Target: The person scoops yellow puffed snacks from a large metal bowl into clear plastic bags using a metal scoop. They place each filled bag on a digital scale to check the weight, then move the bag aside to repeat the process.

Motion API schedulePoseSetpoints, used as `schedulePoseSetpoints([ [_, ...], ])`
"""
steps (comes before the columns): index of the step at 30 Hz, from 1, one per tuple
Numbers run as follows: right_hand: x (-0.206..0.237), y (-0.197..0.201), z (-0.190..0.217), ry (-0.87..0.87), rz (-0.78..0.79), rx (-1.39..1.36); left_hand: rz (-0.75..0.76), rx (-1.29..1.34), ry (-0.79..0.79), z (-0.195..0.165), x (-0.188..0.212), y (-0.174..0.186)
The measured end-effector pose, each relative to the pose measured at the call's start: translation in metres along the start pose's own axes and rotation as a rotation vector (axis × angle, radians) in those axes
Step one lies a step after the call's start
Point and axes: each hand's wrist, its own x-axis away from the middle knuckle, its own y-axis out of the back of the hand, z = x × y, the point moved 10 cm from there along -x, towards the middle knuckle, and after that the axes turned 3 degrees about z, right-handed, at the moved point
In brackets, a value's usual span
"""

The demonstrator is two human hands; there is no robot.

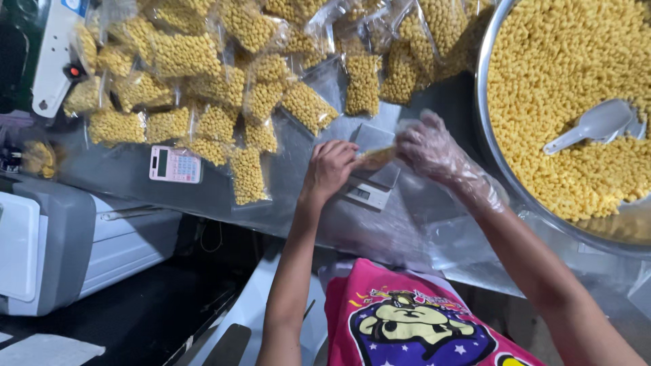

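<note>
My bare left hand (330,167) and gloved right hand (431,146) both pinch a small clear bag (377,157) of yellow snacks just above the little scale (369,187) on the bench (380,227). I judge this one partly filled, not yet sealed. Beyond, many filled bags (224,81) already lie heaped, while the big metal basin (483,102) to my right, scoop (591,126) resting inside, remains nearly full, so plenty is left.

The scale (369,186) sits on the counter (420,224), with the calculator (175,165) well to its left and the bowl (483,102) to its right (a scoop (591,125) lies in the snacks inside). Filled bags (224,74) lie piled behind the scale and calculator.
</note>
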Motion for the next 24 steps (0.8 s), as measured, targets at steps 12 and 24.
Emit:
schedulePoseSetpoints([
  [12,0.019,0.013,-0.005,-0.038,-0.322,-0.418,0.111,-0.038,-0.076,-0.048,-0.037,-0.038],
  [24,0.011,0.007,-0.007,-0.095,-0.083,-0.177,-0.090,-0.263,-0.179,-0.064,-0.025,-0.037],
])
